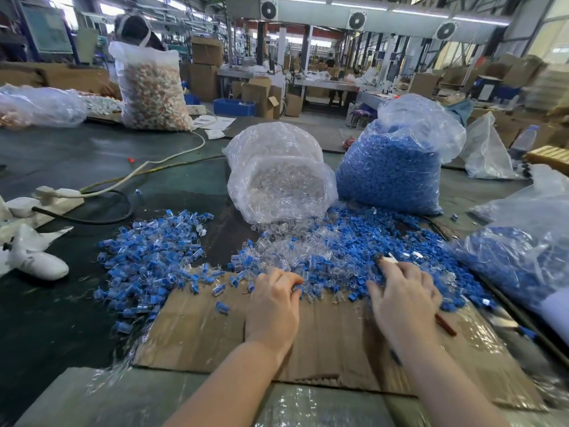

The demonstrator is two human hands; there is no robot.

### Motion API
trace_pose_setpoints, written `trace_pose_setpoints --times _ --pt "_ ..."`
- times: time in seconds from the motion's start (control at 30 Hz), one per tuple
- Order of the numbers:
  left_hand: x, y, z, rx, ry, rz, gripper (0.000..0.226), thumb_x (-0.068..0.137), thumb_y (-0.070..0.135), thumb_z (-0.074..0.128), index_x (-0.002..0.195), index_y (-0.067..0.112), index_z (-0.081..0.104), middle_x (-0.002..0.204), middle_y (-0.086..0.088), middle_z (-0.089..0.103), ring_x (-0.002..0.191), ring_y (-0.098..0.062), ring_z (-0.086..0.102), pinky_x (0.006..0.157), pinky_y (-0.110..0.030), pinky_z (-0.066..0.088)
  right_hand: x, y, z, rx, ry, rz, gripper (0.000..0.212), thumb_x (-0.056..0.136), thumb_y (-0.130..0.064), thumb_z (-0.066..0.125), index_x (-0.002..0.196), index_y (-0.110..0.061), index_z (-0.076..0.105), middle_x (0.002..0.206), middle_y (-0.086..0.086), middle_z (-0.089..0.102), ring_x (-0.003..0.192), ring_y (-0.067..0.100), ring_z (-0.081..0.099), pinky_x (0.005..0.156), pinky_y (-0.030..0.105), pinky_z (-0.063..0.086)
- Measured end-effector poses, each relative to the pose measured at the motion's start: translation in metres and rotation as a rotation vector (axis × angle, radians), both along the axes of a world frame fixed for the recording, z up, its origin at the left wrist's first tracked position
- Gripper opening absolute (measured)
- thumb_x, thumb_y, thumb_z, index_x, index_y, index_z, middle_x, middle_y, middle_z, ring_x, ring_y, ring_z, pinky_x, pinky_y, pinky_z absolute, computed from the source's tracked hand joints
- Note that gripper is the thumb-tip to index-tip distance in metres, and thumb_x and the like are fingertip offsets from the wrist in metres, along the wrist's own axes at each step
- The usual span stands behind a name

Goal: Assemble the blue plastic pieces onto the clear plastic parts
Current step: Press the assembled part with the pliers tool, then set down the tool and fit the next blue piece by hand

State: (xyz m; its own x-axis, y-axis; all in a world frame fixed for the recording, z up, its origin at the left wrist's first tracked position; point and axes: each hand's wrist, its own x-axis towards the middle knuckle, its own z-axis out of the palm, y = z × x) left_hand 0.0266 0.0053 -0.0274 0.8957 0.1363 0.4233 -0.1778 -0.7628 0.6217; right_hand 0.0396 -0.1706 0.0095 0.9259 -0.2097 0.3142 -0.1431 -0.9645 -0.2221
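I see two big bags standing on the tabletop (77,155) beyond both hands. The clear bag (281,175), straight ahead of the left hand (274,298), lies tipped toward me with its mouth open, and it is full of clear plastic parts (286,186) that spill out in front of it. The other bag (397,167), up ahead of the right hand (403,292), stands upright and is packed with blue plastic pieces (385,177). A loose heap of blue and clear bits (338,251) lies right under my fingertips. A second pile (147,251), where blue sits on clear, is off to the left of the left hand. Another bag (517,260) with blue inside lies to the right of the right hand, and the picture edge cuts it off. Both hands rest on a flat sheet of cardboard (209,331). The left grip is curled with its fingertips in the heap; I cannot tell if it has a piece. The right grip is curled too, and something small and pale with a dark end (385,259) sits at its fingertips; it is too blurry to name. Far left, a tall bag (151,87) holds pale and orange bits I cannot make out.
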Motion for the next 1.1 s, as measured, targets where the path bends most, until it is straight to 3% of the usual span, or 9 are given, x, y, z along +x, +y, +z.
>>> trace_pose_setpoints --times 0.13,0.3,0.43,0.6,0.83,0.93,1.1 --pt "-0.003 -0.001 -0.005 0.049 -0.002 -0.027 0.021 0.091 0.023 0.054 0.111 0.025 0.061 0.103 0.011 0.055 0.093 -0.003 0.037 0.082 -0.013 0.03 -0.009 0.035 -0.012 0.053 -0.127 0.264 0.03 0.09 -0.033 0.055 0.119 -0.026 0.059 0.115 -0.004 0.054 0.109 0.017 0.045 0.094 0.036 0.03" --pt "-0.006 0.004 -0.007 0.057 -0.001 -0.037 0.021 0.091 0.025 0.054 0.111 0.025 0.061 0.105 0.01 0.055 0.098 -0.006 0.039 0.085 -0.013 0.028 -0.009 0.057 -0.031 0.04 -0.07 0.28 0.03 0.093 -0.043 0.045 0.12 -0.038 0.056 0.116 -0.01 0.054 0.108 0.017 0.043 0.087 0.036 0.025" --pt "-0.006 0.004 -0.008 0.049 0.02 -0.054 0.022 0.092 0.028 0.053 0.112 0.026 0.06 0.105 0.01 0.054 0.1 -0.007 0.04 0.087 -0.013 0.03 -0.011 0.058 -0.032 0.131 -0.153 0.281 0.013 0.088 -0.033 0.06 0.094 -0.025 0.069 0.098 -0.005 0.064 0.095 0.023 0.052 0.081 0.037 0.026" --pt "-0.007 0.004 -0.005 0.035 0.026 -0.076 0.024 0.091 0.031 0.055 0.114 0.027 0.06 0.105 0.01 0.055 0.101 -0.006 0.043 0.087 -0.013 0.031 -0.017 0.052 -0.034 0.262 -0.215 0.364 0.003 0.078 -0.015 0.072 0.078 -0.016 0.069 0.081 -0.002 0.066 0.079 0.027 0.057 0.073 0.038 0.037" --pt "-0.008 0.006 -0.002 -0.025 0.037 -0.102 0.023 0.09 0.017 0.056 0.11 0.024 0.063 0.101 0.012 0.057 0.097 -0.002 0.042 0.084 -0.007 0.027 -0.019 0.053 -0.037 0.304 -0.175 0.399 0.01 0.082 -0.005 0.065 0.085 -0.012 0.07 0.084 -0.001 0.066 0.081 0.024 0.06 0.073 0.033 0.04" --pt "-0.008 0.007 0.002 -0.165 0.042 -0.113 0.024 0.088 0.006 0.055 0.104 0.021 0.066 0.092 0.019 0.053 0.096 -0.005 0.051 0.086 -0.012 0.037 -0.019 0.054 -0.036 0.309 -0.164 0.38 0.018 0.082 -0.001 0.061 0.093 -0.012 0.07 0.09 0.0 0.068 0.086 0.024 0.06 0.076 0.034 0.042" --pt "-0.011 0.008 0.006 -0.274 0.066 -0.19 0.046 0.08 -0.012 0.046 0.099 0.026 0.065 0.092 0.025 0.053 0.097 -0.001 0.052 0.087 -0.009 0.04 -0.021 0.056 -0.033 0.235 -0.133 0.329 0.026 0.078 -0.005 0.062 0.101 -0.015 0.069 0.1 0.001 0.064 0.097 0.025 0.056 0.084 0.04 0.038"
